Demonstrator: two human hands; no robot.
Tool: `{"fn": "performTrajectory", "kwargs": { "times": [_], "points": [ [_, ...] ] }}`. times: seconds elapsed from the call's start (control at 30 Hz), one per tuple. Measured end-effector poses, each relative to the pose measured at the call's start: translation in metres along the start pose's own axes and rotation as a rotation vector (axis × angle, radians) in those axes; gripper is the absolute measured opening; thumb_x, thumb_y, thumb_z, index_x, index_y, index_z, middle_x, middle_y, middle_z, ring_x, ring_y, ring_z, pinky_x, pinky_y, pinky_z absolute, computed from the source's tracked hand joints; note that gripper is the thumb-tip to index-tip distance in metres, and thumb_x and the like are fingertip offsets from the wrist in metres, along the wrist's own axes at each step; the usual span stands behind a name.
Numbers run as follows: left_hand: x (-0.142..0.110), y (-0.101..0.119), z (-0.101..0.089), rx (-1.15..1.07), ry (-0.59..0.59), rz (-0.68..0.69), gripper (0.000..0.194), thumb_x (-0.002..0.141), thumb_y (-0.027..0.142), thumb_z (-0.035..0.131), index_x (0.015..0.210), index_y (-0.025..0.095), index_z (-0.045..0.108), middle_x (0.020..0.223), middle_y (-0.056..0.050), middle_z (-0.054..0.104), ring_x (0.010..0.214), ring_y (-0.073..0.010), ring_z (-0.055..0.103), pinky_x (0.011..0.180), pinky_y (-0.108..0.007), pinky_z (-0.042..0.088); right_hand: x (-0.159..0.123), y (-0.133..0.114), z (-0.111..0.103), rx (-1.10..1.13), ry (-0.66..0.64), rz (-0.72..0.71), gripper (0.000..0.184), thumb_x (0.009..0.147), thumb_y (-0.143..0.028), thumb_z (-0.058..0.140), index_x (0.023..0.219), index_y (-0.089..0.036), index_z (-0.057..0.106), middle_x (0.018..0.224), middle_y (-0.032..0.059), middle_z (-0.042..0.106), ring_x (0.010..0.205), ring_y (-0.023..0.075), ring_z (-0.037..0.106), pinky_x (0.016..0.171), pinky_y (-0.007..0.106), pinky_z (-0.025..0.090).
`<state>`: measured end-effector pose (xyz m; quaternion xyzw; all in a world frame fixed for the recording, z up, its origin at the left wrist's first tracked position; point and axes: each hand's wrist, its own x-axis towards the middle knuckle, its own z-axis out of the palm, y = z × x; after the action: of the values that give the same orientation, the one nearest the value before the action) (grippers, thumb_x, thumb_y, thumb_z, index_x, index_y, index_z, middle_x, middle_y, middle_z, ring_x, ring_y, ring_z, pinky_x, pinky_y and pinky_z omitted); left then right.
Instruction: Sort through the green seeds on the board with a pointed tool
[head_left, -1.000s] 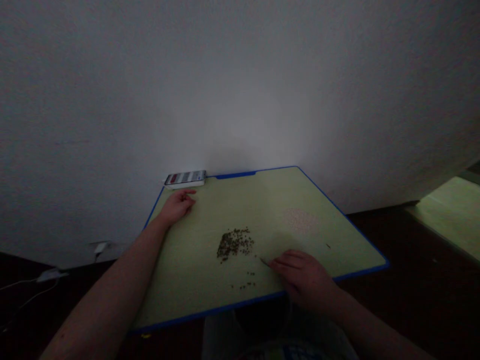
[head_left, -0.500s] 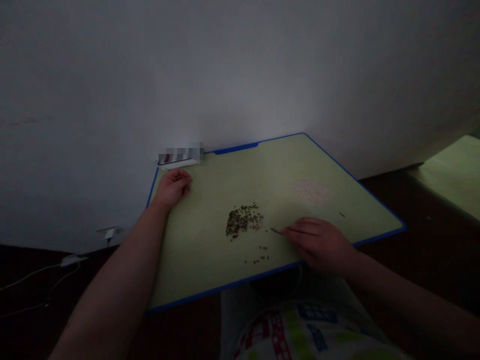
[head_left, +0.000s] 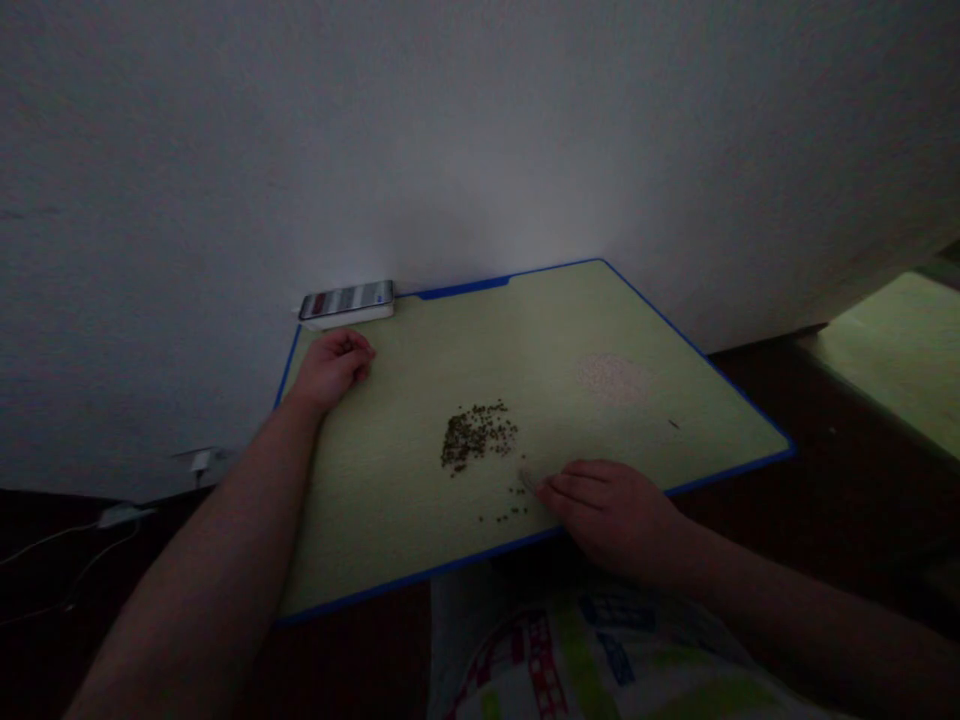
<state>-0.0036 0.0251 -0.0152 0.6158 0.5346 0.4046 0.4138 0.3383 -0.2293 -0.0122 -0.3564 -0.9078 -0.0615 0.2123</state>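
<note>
My right hand (head_left: 611,510) is closed near the table's front edge, pinching thin tweezers (head_left: 527,480) whose blurred tips point left. Just beyond those tips lie a few loose dark beans (head_left: 516,491). Farther left, a scattered patch of small dark beans (head_left: 472,436) covers the middle of the table, denser on its left side. Pale small grains (head_left: 611,378) are spread thinly to the right. My left hand (head_left: 330,367) rests at the table's left side with its fingers curled in, and I see nothing in it. Right behind it is a phone (head_left: 349,299) lying on a white box.
The light green folding table (head_left: 405,520) has a blue rim and stands against a pale wall (head_left: 480,130). A small dark sliver (head_left: 673,424) lies at its right. Left of the table, a plug (head_left: 200,461) and white cables (head_left: 120,515) are near the floor.
My view has tilted down, so the table sits higher. The fingers of my left hand have curled in. My right hand has brought the tweezers nearer the loose beans at the front.
</note>
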Motion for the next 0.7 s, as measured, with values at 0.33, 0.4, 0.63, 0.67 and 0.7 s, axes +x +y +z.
{"fn": "performTrajectory", "kwargs": {
  "times": [0.33,0.4,0.63,0.67,0.7],
  "points": [
    [0.0,-0.002,-0.001,-0.039,-0.003,-0.008,0.02,0.065,0.024,0.071,0.062,0.023,0.051,0.047,0.004,0.05,0.041,-0.0096,0.043,0.043,-0.025,0.03,-0.004,0.048,0.008,-0.251,-0.028,0.255,0.033,0.087,-0.006,0.057,0.112,-0.014,0.078,0.096,0.0112,0.081,0.082,0.0232,0.072,0.079,0.037,0.062],
    [0.001,-0.003,-0.001,-0.057,-0.008,-0.004,0.022,0.065,0.024,0.071,0.061,0.023,0.05,0.046,0.004,0.05,0.041,-0.0096,0.042,0.043,-0.025,0.029,-0.002,0.056,0.005,-0.262,-0.016,0.297,0.033,0.09,-0.007,0.056,0.113,-0.013,0.078,0.095,0.011,0.081,0.082,0.0229,0.072,0.079,0.037,0.062],
    [0.0,-0.003,-0.002,-0.027,0.0,-0.003,0.023,0.067,0.025,0.071,0.06,0.022,0.049,0.046,0.003,0.05,0.042,-0.0095,0.042,0.044,-0.024,0.029,0.01,0.051,0.006,-0.064,0.002,0.078,0.037,0.09,-0.007,0.052,0.117,-0.013,0.076,0.1,0.009,0.082,0.086,0.0209,0.074,0.082,0.036,0.062],
    [0.0,-0.002,-0.002,-0.018,0.001,-0.008,0.023,0.067,0.025,0.071,0.06,0.022,0.049,0.046,0.003,0.05,0.042,-0.0094,0.042,0.044,-0.024,0.029,0.01,0.049,0.006,-0.048,0.0,0.052,0.037,0.089,-0.007,0.052,0.117,-0.013,0.076,0.1,0.0094,0.082,0.086,0.0209,0.073,0.082,0.036,0.062],
    [-0.001,-0.001,-0.001,-0.008,0.002,-0.013,0.023,0.067,0.024,0.071,0.06,0.022,0.049,0.046,0.003,0.05,0.043,-0.0094,0.042,0.045,-0.024,0.03,0.008,0.046,0.005,-0.033,-0.004,0.029,0.038,0.089,-0.007,0.052,0.117,-0.013,0.076,0.1,0.0099,0.082,0.086,0.0209,0.073,0.082,0.036,0.062]
  ]
}}
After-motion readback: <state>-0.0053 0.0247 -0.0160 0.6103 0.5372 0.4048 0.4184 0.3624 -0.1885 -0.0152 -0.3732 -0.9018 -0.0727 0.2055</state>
